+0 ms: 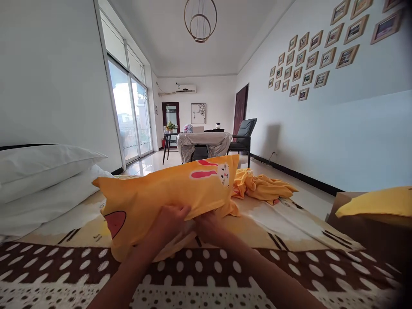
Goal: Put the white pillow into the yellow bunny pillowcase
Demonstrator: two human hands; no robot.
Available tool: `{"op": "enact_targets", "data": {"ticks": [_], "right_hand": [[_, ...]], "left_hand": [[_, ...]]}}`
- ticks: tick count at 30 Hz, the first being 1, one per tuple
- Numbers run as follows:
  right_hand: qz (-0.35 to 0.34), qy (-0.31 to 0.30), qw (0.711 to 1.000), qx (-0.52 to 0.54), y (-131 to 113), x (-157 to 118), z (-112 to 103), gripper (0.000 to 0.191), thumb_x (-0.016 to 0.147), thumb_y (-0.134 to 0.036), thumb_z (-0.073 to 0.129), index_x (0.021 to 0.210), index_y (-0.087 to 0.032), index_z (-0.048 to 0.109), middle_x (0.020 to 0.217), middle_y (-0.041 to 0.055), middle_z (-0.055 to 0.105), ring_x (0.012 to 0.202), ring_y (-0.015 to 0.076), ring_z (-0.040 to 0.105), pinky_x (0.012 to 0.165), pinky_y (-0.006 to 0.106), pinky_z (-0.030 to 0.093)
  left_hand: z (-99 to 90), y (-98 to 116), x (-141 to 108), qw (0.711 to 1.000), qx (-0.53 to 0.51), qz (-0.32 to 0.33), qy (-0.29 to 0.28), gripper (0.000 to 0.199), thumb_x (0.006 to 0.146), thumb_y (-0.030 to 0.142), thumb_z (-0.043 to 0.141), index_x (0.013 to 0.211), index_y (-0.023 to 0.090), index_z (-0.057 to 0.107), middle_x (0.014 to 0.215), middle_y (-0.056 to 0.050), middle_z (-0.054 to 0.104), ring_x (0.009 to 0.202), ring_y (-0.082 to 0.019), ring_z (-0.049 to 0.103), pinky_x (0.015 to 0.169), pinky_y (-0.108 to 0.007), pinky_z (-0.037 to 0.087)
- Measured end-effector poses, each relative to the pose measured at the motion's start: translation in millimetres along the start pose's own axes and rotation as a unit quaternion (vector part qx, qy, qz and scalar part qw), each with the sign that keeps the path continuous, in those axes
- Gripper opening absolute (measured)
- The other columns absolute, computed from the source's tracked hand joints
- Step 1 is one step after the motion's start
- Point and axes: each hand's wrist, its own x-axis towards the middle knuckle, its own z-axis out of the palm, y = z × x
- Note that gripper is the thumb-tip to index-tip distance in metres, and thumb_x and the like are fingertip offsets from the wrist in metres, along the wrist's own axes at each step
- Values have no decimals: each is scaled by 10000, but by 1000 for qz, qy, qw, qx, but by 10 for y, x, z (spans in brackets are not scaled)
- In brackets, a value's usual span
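Observation:
An orange pillowcase [138,193] with a rabbit face and pink ears printed near its right end stands raised over the bed, with a filled-out shape. My left hand [170,221] grips its lower edge near the middle, fingers closed on the cloth. Just to the right, my right hand [207,225] is closed at the same edge, its fingertips partly hidden under the fabric. Between and below the hands hangs a paler fold of cloth. Behind the pillowcase's right end lies crumpled orange fabric [264,186].
White pillows [48,171] are stacked at the left. A yellow pillow [380,204] rests on a cardboard box [347,223] at the right. The patterned blanket [289,266] spreads beneath my arms. Beyond stand a covered table [204,139] and a black chair [245,131].

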Motion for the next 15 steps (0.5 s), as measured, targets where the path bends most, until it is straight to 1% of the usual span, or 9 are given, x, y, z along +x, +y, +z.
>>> {"op": "enact_targets", "data": {"ticks": [2, 3, 5, 7, 9, 10, 12, 14, 15], "right_hand": [[-67, -74, 995, -1, 114, -159, -124, 425, 802, -159, 509, 1219, -219, 566, 1118, 64, 649, 1036, 199, 582, 945, 342, 420], [-62, -99, 993, -17, 221, -230, -205, 391, 808, -134, 464, 1165, -208, 605, 979, 57, 688, 925, 189, 618, 884, 324, 446], [36, -87, 992, -85, 528, -313, -397, 326, 820, -127, 407, 1001, -180, 673, 747, 57, 681, 721, 190, 627, 747, 313, 469], [171, 13, 970, -170, 911, -310, -606, 314, 823, -171, 410, 1015, -144, 657, 852, 117, 678, 774, 229, 623, 727, 340, 466], [238, 94, 935, -246, 1307, -271, -791, 462, 786, -207, 460, 1232, -112, 534, 1179, 209, 576, 1026, 310, 560, 835, 423, 442], [248, 103, 925, -270, 1494, -256, -864, 579, 758, -219, 487, 1327, -118, 442, 1315, 229, 473, 1130, 346, 495, 879, 471, 414], [244, 82, 927, -272, 1823, -257, -969, 726, 709, -225, 508, 1405, -132, 323, 1411, 222, 369, 1235, 365, 401, 917, 515, 379], [211, 49, 948, -234, 2070, -288, -1035, 691, 672, -208, 498, 1350, -125, 400, 1332, 195, 479, 1198, 318, 458, 922, 463, 392], [195, 45, 955, -218, 2155, -306, -1060, 620, 652, -198, 493, 1269, -128, 489, 1236, 175, 565, 1129, 287, 519, 905, 418, 411]], "left_hand": [[76, -132, -161, 999, 36, 13, -13, 236, 691, -6, 424, 784, 168, 553, 647, -31, 610, 576, -177, 589, 520, -244, 401], [99, -159, -239, 998, 54, 29, -14, 229, 699, -9, 427, 780, 166, 551, 657, -37, 607, 589, -187, 591, 529, -256, 414], [122, -133, -378, 993, 89, 72, -14, 210, 722, 4, 444, 802, 163, 554, 677, -46, 603, 603, -205, 592, 540, -283, 435], [127, -18, -499, 988, 106, 110, -18, 186, 737, 37, 479, 850, 159, 562, 694, -51, 605, 599, -215, 587, 530, -298, 445], [104, 137, -613, 988, 85, 127, -21, 171, 744, 81, 528, 887, 166, 567, 714, -46, 614, 597, -210, 582, 522, -298, 450], [74, 207, -674, 989, 60, 134, -16, 140, 747, 103, 550, 866, 175, 569, 712, -36, 616, 593, -200, 577, 523, -294, 452], [-40, 285, -807, 988, 7, 154, 16, 61, 767, 137, 569, 789, 194, 567, 697, -15, 622, 593, -174, 568, 539, -279, 456], [-230, 232, -957, 982, -6, 170, 79, 91, 802, 148, 540, 819, 217, 596, 781, -22, 663, 696, -173, 600, 634, -281, 481], [-346, 151, -1031, 979, 9, 161, 121, 164, 816, 146, 519, 916, 234, 614, 878, -35, 682, 801, -185, 616, 717, -294, 485]]}}
